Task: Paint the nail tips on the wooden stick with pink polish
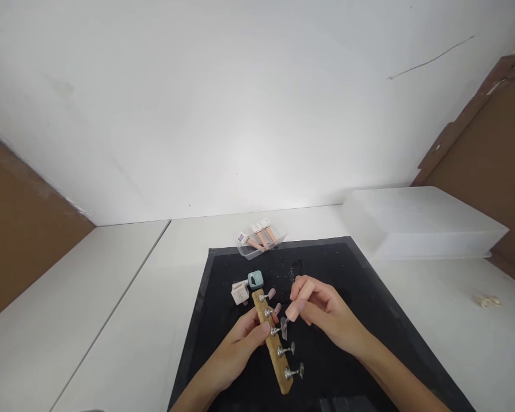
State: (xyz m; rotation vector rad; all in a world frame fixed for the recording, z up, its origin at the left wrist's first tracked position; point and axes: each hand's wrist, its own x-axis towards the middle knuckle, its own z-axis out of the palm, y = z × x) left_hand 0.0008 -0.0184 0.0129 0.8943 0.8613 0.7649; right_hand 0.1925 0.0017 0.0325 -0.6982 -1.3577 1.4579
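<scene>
Evidently the bar (278, 363) is held aslant, its far end leaning left, so that the row of pegs (287, 373) faces the right side, where the brush (299, 301) is. The left hand (245, 337) pinches the bar around its middle, thumb on top and fingers curled beneath, a grip that seems meant to steady it while leaving the pegs free. Each peg carries a small tip (301, 371) standing off the wood, which probably lets it be reached without fingers touching it; the two far tips look pinkish, the near ones clearer. The right hand (320, 303) is closed narrowly on the brush's pink handle, much as one holds a pen, likely for fine control. The bristles come down to the middle tip, though I cannot tell whether they touch. Just beyond the bar's far end, a white bottle (240, 293) and a teal piece (255, 279) sit close together on the black mat (223, 269), presumably for easy reach, and the mat seems to shield the white worktop (154, 297). Farther off, a clear tray (249, 255) keeps three bottles (256, 228) together.
</scene>
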